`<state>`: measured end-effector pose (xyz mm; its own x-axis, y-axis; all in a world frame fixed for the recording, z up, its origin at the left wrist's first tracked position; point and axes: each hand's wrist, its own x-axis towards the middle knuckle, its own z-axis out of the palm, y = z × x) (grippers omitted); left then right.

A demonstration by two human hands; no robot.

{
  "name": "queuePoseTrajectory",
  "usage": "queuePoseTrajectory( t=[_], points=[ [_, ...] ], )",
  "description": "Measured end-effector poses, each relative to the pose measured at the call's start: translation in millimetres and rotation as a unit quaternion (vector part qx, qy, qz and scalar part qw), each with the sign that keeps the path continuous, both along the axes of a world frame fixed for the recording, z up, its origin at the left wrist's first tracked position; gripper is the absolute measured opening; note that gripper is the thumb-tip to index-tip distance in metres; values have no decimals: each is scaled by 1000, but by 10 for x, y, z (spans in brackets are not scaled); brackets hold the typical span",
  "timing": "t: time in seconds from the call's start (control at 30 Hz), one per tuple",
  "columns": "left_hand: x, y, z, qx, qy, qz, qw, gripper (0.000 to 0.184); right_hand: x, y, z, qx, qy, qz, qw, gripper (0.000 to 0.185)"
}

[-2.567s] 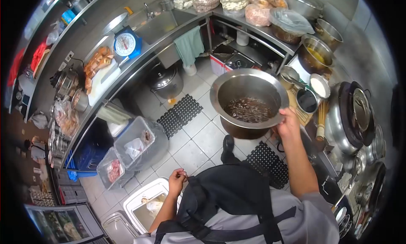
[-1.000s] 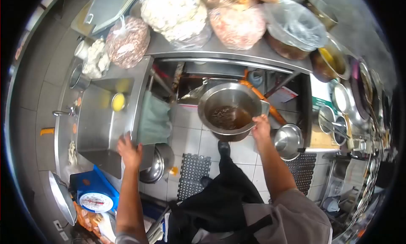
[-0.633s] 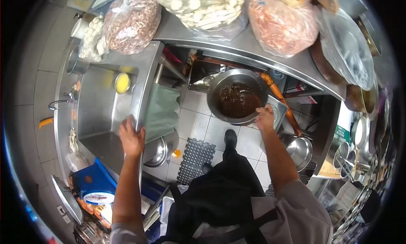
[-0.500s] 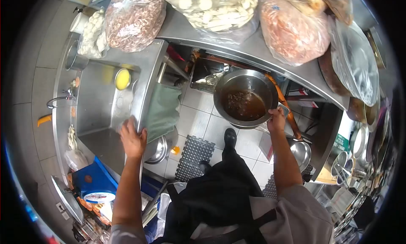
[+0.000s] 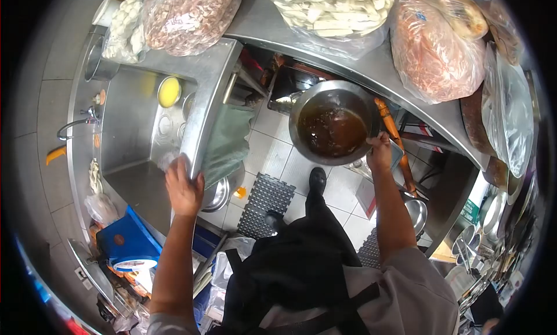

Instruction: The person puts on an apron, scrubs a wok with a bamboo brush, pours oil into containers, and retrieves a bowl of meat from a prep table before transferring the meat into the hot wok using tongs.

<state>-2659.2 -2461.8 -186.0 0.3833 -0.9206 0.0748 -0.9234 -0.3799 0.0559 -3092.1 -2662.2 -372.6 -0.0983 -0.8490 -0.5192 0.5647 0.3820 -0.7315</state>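
My right hand (image 5: 380,151) grips the rim of a large metal bowl (image 5: 301,152) on its right side. Brown liquid with dark bits (image 5: 333,129) lies in the bowl, which hangs over the tiled floor in front of my boots. Whether anything supports it from below is hidden. My left hand (image 5: 184,190) is hooked over the front edge of the steel sink (image 5: 136,155), fingers on the basin side and thumb outside. Beside its fingertips is a small translucent patch I cannot make out. A round container of yellow contents (image 5: 169,92) sits inside the sink.
Bags of minced meat (image 5: 191,19), pale cut pieces (image 5: 342,13) and pinkish meat (image 5: 435,56) line the steel counter (image 5: 261,30). A green cloth (image 5: 223,143) hangs beside the sink. An orange pole (image 5: 397,146) stands under the counter. A perforated black mat (image 5: 267,201) covers some tiles.
The bowl has tipped and shifted slightly up and left, and its liquid has spread. My left hand stays on the sink edge. The whole view has turned a little.
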Motion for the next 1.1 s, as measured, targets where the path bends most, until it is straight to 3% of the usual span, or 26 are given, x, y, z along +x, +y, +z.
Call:
queuePoseTrajectory(
  t=[0.1,0.17,0.2,0.37,0.43,0.53,0.63,0.7,0.8,0.9,0.93,0.97,1.03,1.07,1.1],
  points=[
    [2,7,-5,-8,0,-4,1000,71,125,-74,-298,-81,80,23,993,27],
    [-11,-8,9,-12,4,-8,1000,70,407,-89,-206,27,-11,64,998,27],
    [-16,-16,18,-17,9,-13,1000,70,428,-71,-427,13,-5,68,998,26],
    [-3,-3,14,-26,12,-21,999,70,34,71,-177,96,36,49,994,30],
    [17,3,-1,-32,13,-25,999,69,-240,69,-136,52,-18,32,998,28],
    [22,-8,-11,-42,-6,-40,998,70,-257,-45,21,7,10,18,1000,24],
    [8,-6,7,-31,-15,-36,999,71,-243,-92,-397,-26,-8,44,999,24],
    [9,2,6,-31,-12,-36,999,71,-4,-98,-317,-26,2,9,1000,25],
    [-11,-9,32,-21,4,-25,999,69,-93,-106,-466,-11,-23,69,997,23],
    [-1,1,20,-30,8,-27,999,69,-377,-150,-668,24,-64,58,996,23],
    [-5,-1,23,-31,9,-26,999,69,-408,-98,-690,-20,25,99,995,21],
    [-10,-6,30,-27,6,-24,999,69,-438,-83,-712,-22,26,100,994,21],
    [-18,-27,32,-23,6,-21,999,69,-539,-53,-789,100,49,78,991,26],
    [-15,-31,35,-26,8,-24,999,70,-588,12,-970,11,165,121,979,25],
    [-12,-24,38,-27,10,-27,999,70,-715,66,-1110,14,168,122,978,25]
  ],
)
